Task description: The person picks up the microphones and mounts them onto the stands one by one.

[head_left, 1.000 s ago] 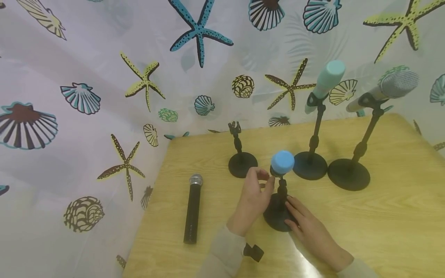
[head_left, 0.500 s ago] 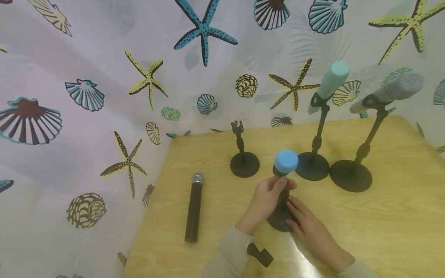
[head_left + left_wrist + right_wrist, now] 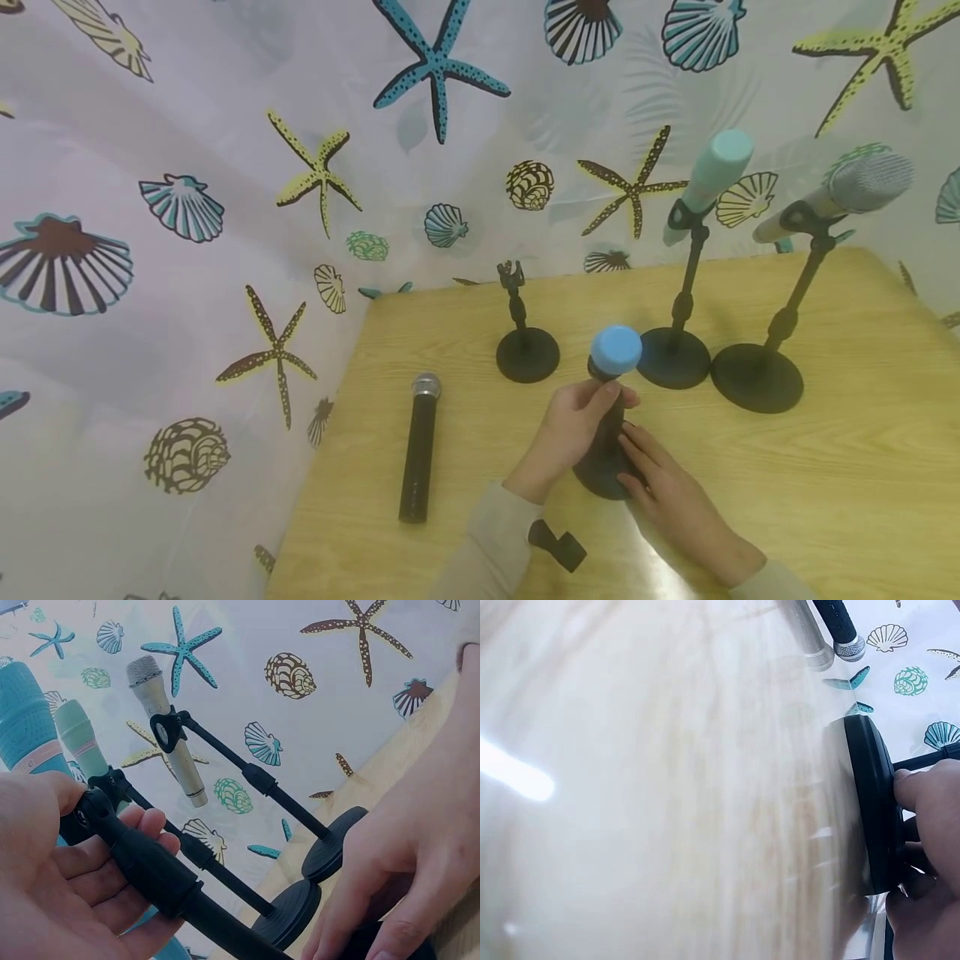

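Observation:
A blue microphone [image 3: 616, 350] leans in the clip of a short black microphone stand [image 3: 157, 874]. My left hand [image 3: 566, 429] grips the stand's upper neck just below that clip, thumb and fingers around the black collar. My right hand [image 3: 675, 504] holds the same stand low down, its fingers on top of the round base and the thumb at the rim. The right wrist view shows the base [image 3: 871, 806] flat against the tabletop, with my right fingers over it. Part of the stem is hidden behind my left hand in the head view.
A black microphone [image 3: 417, 450] lies at left, a bare stand [image 3: 527, 356] behind it. Two stands at back right carry a mint-green microphone [image 3: 708, 179] and a silver one [image 3: 847, 193]. A small black piece [image 3: 558, 546] lies beside my left sleeve. A patterned curtain backs the table [image 3: 847, 467].
My left hand has moved from beside the blue microphone down and right onto the stand's neck and closed around it, then stays there. My right hand keeps its place on the base.

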Available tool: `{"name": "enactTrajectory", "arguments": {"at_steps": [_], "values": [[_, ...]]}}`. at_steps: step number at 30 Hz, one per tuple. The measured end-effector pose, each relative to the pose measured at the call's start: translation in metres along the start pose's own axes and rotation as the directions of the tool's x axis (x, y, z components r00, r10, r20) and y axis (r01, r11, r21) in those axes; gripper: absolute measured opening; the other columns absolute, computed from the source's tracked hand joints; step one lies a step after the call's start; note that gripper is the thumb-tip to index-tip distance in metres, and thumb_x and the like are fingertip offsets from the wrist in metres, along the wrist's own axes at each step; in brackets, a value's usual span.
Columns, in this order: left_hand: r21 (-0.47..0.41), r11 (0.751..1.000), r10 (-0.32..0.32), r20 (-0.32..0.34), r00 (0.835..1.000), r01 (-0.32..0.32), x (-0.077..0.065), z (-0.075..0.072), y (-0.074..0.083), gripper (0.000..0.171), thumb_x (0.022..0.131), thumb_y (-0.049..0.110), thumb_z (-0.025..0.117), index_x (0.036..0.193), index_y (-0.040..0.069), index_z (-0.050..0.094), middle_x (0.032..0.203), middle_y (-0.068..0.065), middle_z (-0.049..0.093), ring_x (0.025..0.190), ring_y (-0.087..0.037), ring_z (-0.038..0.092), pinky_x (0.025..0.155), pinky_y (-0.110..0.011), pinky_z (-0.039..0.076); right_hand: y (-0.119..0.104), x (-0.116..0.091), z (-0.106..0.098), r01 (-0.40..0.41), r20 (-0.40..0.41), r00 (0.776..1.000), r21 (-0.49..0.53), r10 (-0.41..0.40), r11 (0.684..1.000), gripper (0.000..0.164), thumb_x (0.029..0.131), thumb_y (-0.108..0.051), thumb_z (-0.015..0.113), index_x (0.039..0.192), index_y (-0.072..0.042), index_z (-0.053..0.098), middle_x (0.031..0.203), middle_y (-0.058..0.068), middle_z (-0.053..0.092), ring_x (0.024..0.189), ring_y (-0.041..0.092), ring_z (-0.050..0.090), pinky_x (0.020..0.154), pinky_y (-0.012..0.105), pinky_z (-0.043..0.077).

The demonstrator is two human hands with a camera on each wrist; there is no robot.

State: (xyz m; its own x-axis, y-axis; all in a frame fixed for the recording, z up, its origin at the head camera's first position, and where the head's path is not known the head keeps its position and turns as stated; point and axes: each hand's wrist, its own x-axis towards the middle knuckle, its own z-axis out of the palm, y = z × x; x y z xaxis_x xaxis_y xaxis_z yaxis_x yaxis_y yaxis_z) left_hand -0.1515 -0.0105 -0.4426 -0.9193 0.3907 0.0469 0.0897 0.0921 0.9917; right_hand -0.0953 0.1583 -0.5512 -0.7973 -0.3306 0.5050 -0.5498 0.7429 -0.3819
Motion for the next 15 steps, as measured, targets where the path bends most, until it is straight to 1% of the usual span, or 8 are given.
{"name": "enactTrajectory", "arguments": {"at_steps": [6, 12, 15], "values": [[-0.051, 0.999, 0.009, -0.006, 1.0, -0.009, 0.0002, 0.0021, 0.0005, 0.037, 0.104, 0.032, 0.048, 0.107, 0.004, 0.072, 0.11, -0.012, 0.074, 0.11, -0.007, 0.065, 0.108, -0.024, 0.043, 0.0, 0.0004, -0.0013, 0.003, 0.001, 1.0, 0.002, -0.003, 1.0, 0.055, 0.079, -0.006, 0.079, 0.127, 0.01, 0.059, 0.14, 0.024, 0.053, 0.121, 0.042, 0.058, 0.095, 0.048, 0.052], [-0.069, 0.998, 0.011, 0.0, 1.0, -0.011, 0.0005, 0.0029, 0.0028, 0.036, 0.104, 0.033, 0.049, 0.108, 0.004, 0.071, 0.11, -0.014, 0.073, 0.114, -0.012, 0.065, 0.109, -0.024, 0.043, 0.0008, 0.0011, -0.0021, -0.004, 0.008, 1.0, -0.004, 0.004, 1.0, 0.055, 0.08, -0.008, 0.078, 0.128, 0.01, 0.059, 0.141, 0.025, 0.052, 0.122, 0.043, 0.057, 0.095, 0.049, 0.052], [-0.075, 0.997, 0.015, -0.001, 1.0, -0.015, 0.0005, 0.0025, 0.0, 0.036, 0.104, 0.033, 0.049, 0.107, 0.004, 0.071, 0.11, -0.015, 0.073, 0.113, -0.012, 0.065, 0.108, -0.024, 0.043, -0.0003, 0.0006, -0.001, -0.018, 0.015, 1.0, -0.003, 0.018, 1.0, 0.054, 0.081, -0.008, 0.078, 0.128, 0.009, 0.059, 0.141, 0.024, 0.052, 0.122, 0.042, 0.057, 0.096, 0.049, 0.051]]}}
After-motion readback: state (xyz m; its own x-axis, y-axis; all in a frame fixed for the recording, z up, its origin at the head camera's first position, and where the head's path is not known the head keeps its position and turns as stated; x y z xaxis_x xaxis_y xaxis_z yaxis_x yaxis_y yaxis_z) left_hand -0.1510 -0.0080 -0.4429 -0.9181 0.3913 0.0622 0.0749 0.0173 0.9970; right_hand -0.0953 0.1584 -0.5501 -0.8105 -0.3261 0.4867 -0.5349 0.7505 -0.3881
